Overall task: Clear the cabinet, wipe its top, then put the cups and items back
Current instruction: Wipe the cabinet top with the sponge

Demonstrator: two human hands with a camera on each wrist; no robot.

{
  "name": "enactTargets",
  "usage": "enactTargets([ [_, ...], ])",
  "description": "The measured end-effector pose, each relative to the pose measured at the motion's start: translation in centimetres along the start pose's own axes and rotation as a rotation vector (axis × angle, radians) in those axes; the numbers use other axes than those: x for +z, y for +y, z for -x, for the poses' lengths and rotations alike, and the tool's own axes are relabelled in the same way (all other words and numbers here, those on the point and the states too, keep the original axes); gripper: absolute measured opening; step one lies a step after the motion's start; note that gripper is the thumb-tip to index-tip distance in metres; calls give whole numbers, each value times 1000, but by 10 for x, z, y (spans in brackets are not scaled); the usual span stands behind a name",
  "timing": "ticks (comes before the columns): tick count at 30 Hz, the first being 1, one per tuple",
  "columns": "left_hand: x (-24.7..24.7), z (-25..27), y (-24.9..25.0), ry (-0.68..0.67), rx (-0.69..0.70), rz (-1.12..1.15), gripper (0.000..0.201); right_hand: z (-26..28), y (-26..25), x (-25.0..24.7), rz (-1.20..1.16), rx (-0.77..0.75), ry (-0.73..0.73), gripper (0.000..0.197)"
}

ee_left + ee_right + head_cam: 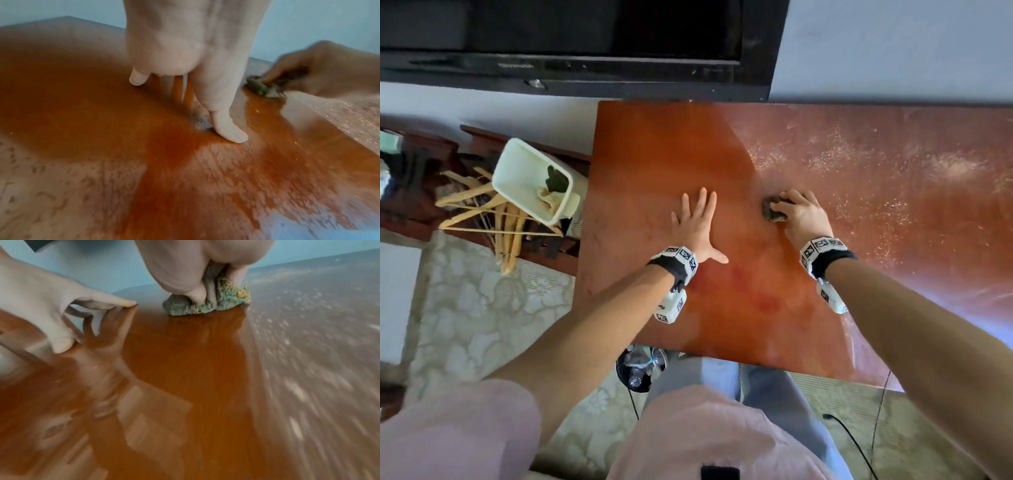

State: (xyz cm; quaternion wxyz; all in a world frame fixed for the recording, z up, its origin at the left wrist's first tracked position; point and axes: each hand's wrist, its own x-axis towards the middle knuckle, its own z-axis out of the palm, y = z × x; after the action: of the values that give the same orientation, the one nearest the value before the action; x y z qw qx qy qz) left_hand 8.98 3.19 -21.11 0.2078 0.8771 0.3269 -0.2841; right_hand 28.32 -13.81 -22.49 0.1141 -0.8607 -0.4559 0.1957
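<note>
The left hand point(697, 228) is lying flat on the cabinet top point(654, 164), fingers straight and spread wide, thumb splayed toward the right hand, holding nothing. In the left wrist view its fingertips point(232, 133) are touching the glossy wood. The right hand point(799, 214) is sitting just to the right of it, well clear of touching, with its fingers curled over a small bunched cleaning cloth point(774, 209) and pressing it onto the counter. In the right wrist view the cloth point(222, 305) is showing as a crumpled greenish, fuzzy wad with some yellow in it, pinched under the thumb and fingers.

The cloth is sitting right on the line where the surface is changing: the wood under and around the left hand is looking shiny orange-brown and reflecting the fingers, while the stretch to the right of the right hand is looking dull and speckled with pale dust point(876, 164).

Beyond both hands a black television point(585, 44) is hanging against the wall. To the left of the left hand, off the counter, a white bin point(530, 178) is tilting among wooden hangers point(482, 205)
</note>
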Motion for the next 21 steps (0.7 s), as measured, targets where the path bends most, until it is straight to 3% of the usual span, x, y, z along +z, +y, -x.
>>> enactTargets([
  [6,7,-8,-6,25,17,46,163,-91,-19,-18,42,-111,5,34],
  [12,12,-9,-8,45,35,67,164,-172,-57,-31,49,-211,1,39],
  [17,12,-10,-9,50,18,61,164,-227,-84,-27,-35,-118,-27,49],
  [21,12,-10,-10,45,13,77,162,-242,-91,-22,-26,-106,-6,34],
])
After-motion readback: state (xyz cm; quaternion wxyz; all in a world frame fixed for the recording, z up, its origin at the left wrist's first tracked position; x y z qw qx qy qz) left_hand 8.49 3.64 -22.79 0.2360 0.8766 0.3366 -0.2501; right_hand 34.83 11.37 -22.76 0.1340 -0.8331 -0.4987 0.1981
